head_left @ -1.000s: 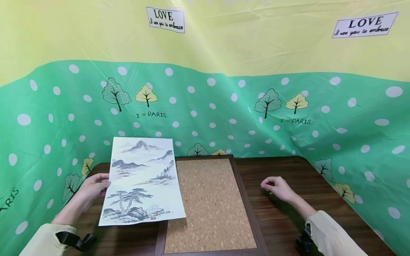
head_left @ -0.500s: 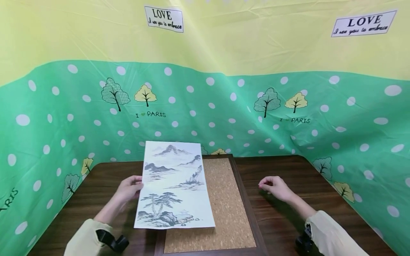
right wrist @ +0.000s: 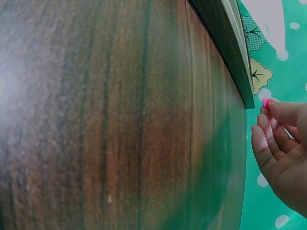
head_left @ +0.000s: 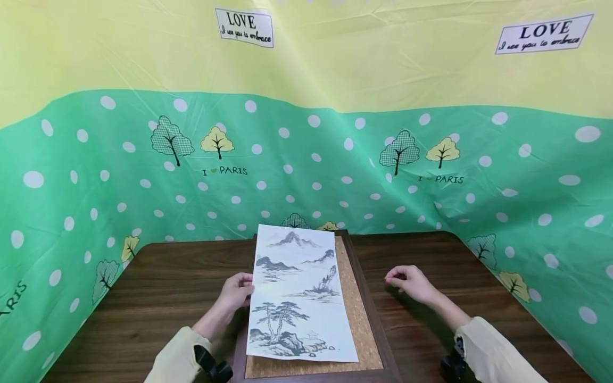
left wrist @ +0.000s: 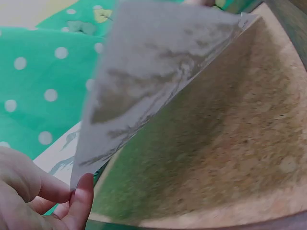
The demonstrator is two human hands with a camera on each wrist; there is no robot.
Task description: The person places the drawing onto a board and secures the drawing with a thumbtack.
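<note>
A sheet of paper (head_left: 299,287) printed with an ink landscape of mountains and pines is pinched at its left edge by my left hand (head_left: 237,292). It hangs tilted above a cork board (head_left: 366,330) with a dark wooden frame, hiding most of the cork. In the left wrist view, thumb and fingers grip the edge of the paper (left wrist: 144,72), and the cork (left wrist: 230,143) shows under it. My right hand (head_left: 414,283) is held above the table, right of the board. Between its thumb and forefinger is a small pink pushpin (right wrist: 265,102), mostly hidden by the fingers.
The board lies on a dark wooden table (head_left: 177,287), whose surface extends to both sides. A green and yellow curtain (head_left: 306,159) with white dots and trees hangs behind and around the table. A dark camera strap sits on each wrist.
My left hand has carried the paper rightward, from the left part of the table to over the cork board, and slightly nearer. The right hand has stayed almost still.
</note>
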